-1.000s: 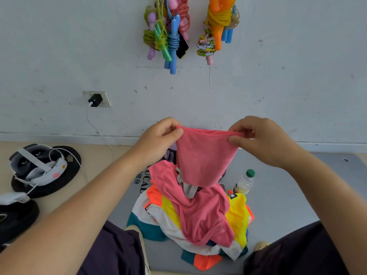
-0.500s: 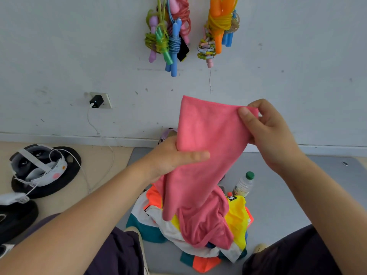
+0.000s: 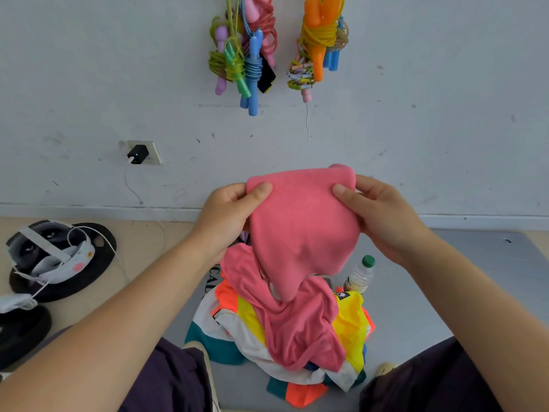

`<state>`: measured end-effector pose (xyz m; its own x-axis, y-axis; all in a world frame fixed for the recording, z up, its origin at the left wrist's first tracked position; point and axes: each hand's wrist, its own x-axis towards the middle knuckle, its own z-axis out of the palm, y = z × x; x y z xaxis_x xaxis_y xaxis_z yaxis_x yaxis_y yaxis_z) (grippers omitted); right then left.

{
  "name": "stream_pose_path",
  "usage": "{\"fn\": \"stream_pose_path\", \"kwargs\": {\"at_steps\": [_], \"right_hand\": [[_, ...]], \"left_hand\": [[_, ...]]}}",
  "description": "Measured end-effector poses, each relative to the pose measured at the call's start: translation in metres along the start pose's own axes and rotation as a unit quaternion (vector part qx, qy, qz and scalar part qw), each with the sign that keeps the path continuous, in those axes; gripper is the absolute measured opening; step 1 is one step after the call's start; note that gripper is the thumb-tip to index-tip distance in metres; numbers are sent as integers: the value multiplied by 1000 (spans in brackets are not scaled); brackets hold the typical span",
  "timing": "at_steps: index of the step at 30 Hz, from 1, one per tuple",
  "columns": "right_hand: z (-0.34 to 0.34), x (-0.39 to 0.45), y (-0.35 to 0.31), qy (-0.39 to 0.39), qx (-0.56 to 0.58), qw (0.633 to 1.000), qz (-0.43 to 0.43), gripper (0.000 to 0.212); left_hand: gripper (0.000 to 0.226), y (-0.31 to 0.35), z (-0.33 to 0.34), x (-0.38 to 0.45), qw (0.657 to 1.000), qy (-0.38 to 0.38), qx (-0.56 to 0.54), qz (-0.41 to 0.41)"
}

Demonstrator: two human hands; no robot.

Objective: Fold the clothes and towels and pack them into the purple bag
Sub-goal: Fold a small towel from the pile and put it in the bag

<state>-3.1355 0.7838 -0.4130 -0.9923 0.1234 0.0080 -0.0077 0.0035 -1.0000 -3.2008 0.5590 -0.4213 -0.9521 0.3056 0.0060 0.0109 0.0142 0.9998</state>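
Both hands now pinch the pink towel (image 3: 300,224) at its upper corners, the left hand (image 3: 230,215) with thumb on the near face at the left corner, the right hand (image 3: 383,221) with thumb on the near face at the right corner and fingers curled behind. Half a second ago the left hand was lower, pressing across the middle of the cloth while the right alone held the top edge high; since then the left has come up to the top, and the towel looks shorter and thicker, doubled over with a rounded fold along its upper edge. It hangs in the air above the pile of clothes (image 3: 285,325), which lies on the grey mat (image 3: 463,292) toward its left edge, a pink garment draped over a bright yellow, orange and white one. A water bottle (image 3: 360,275) stands on the mat just beside the pile, to its right. I judge one fold of the towel made and the piece not yet compact, its lower end tapering to a loose point, so another fold seems due before packing. No purple bag shows plainly; a scrap of purple behind the left hand may belong to it, but I cannot tell.
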Motion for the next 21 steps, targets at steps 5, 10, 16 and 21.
{"fn": "stream_pose_path", "kwargs": {"at_steps": [5,10,16,21], "right_hand": [[2,2,4,111,-60,992,-2,38],[-5,4,0,25,9,1000,-1,26],[-7,4,-2,-17,-19,1000,-7,30],[-7,4,-3,52,-252,965,-46,18]], "left_hand": [[37,-3,-2,5,999,16,-16,-29],[41,-5,-7,6,999,-50,-4,15],[35,-5,-10,7,996,-31,53,60],[31,-9,-12,10,985,31,154,77]]}}
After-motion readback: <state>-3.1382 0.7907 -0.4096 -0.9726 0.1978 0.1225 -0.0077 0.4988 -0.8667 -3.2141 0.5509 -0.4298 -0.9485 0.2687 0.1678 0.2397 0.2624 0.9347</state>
